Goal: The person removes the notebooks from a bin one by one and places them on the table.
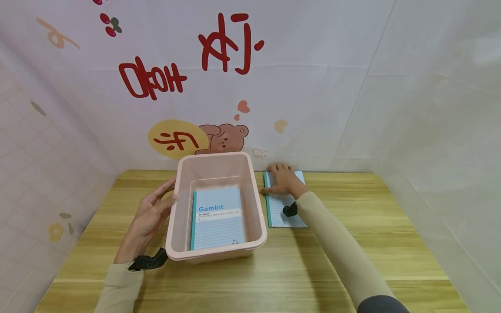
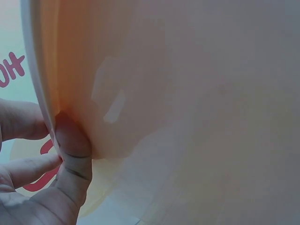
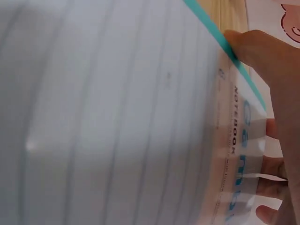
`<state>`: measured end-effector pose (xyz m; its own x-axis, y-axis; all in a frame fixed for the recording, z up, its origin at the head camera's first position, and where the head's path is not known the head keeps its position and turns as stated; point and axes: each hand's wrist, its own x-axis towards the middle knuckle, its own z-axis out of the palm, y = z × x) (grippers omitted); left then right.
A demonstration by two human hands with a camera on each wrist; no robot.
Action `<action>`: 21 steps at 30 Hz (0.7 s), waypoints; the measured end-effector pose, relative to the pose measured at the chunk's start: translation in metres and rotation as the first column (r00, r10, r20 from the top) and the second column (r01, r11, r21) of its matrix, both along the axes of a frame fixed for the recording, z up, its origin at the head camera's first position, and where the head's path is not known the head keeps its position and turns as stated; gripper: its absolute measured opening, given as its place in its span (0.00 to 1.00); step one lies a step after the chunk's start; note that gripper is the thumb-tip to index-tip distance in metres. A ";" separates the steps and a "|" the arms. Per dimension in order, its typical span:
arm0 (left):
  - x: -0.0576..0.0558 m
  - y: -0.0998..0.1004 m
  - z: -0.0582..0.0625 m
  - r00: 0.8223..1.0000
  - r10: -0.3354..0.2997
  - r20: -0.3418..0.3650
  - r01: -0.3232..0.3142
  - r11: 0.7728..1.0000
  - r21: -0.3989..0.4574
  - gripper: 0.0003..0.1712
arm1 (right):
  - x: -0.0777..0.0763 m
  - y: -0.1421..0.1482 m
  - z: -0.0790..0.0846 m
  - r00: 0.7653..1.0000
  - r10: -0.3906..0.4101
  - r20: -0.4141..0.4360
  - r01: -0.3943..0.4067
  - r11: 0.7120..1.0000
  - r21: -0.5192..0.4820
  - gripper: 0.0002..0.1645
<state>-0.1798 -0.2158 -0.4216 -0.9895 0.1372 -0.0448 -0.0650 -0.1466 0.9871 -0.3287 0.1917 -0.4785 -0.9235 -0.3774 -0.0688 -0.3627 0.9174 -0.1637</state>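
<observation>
My left hand (image 1: 150, 213) grips the left side of a pale pink plastic bin (image 1: 258, 204); the left wrist view has its thumb and fingers pinching the rim (image 2: 35, 70). Inside the bin lies a light blue Gambit notebook (image 1: 217, 221) with a teal spine. To the right of the bin, my right hand (image 1: 283, 180) holds a second notebook (image 1: 279, 211) at its far end. In the right wrist view, the thumb is at this notebook's teal spine (image 3: 211, 26) and the fingers bend round its top edge.
Both things are on a wood-grain table (image 1: 348, 243). Right behind its far edge hangs a white printed cloth (image 1: 313, 95) with red characters and a bear. Similar cloth closes off the left and right sides.
</observation>
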 end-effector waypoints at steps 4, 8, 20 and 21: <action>0.000 0.000 0.000 1.000 -0.001 0.001 0.001 1.000 -0.003 0.41 | 0.002 0.002 0.001 1.000 -0.002 0.018 0.003 1.000 -0.031 0.48; 0.000 0.000 0.000 1.000 0.001 0.006 -0.001 1.000 -0.011 0.41 | 0.004 0.005 0.006 1.000 -0.005 0.010 0.006 0.998 -0.063 0.45; -0.001 0.000 -0.002 1.000 0.000 -0.004 0.000 1.000 -0.011 0.41 | 0.014 0.015 0.030 0.997 -0.035 -0.070 0.024 0.988 -0.155 0.48; -0.001 0.000 -0.001 1.000 0.002 -0.002 -0.002 1.000 -0.015 0.41 | 0.015 0.014 0.033 0.996 -0.036 -0.076 0.024 0.987 -0.159 0.48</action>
